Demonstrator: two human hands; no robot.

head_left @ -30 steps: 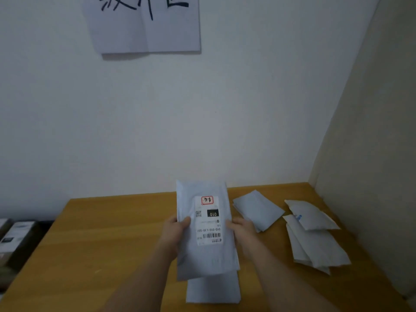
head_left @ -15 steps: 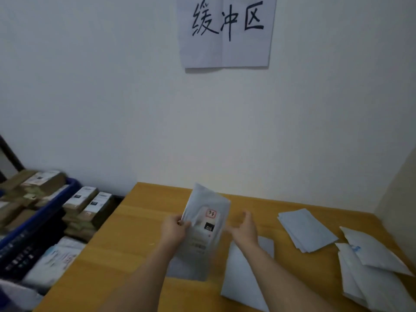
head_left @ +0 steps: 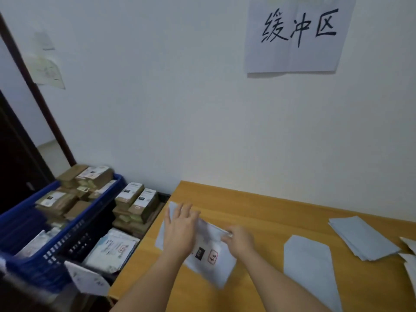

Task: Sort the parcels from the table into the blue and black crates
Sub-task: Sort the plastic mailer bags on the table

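Lower centre of frame: we have one parcel (head_left: 209, 255) between both hands, label side up, above the left end of the table (head_left: 258, 206). Left hand (head_left: 180, 230) lies over its left part with fingers spread and mostly straight, pressing rather than curled round it. Right hand (head_left: 238, 240) has its grip pinched on the parcel's upper edge. Motion blur here, so exact finger contact is hard to read.

Just right of that, a flat envelope (head_left: 308, 266) lies alone on the table. Further right, a stack (head_left: 362, 237) of similar envelopes, and more parcels cut off by the right edge (head_left: 410, 262).

Lower left, beside the table: black crate (head_left: 74, 239) with soft white parcels (head_left: 112, 248) in its near part and brown boxes (head_left: 135, 206) piled behind them. Left of it, blue crate (head_left: 27, 224), filled with brown boxes too.

Back wall, upper right: a paper sign (head_left: 297, 34) with handwritten characters.

Progress, as we judge it: well under way. Both crates already carry a good load, but at least three lots are left on the table plus the one in hand. The parcel is close to the black crate; we can't tell which crate it is meant for.
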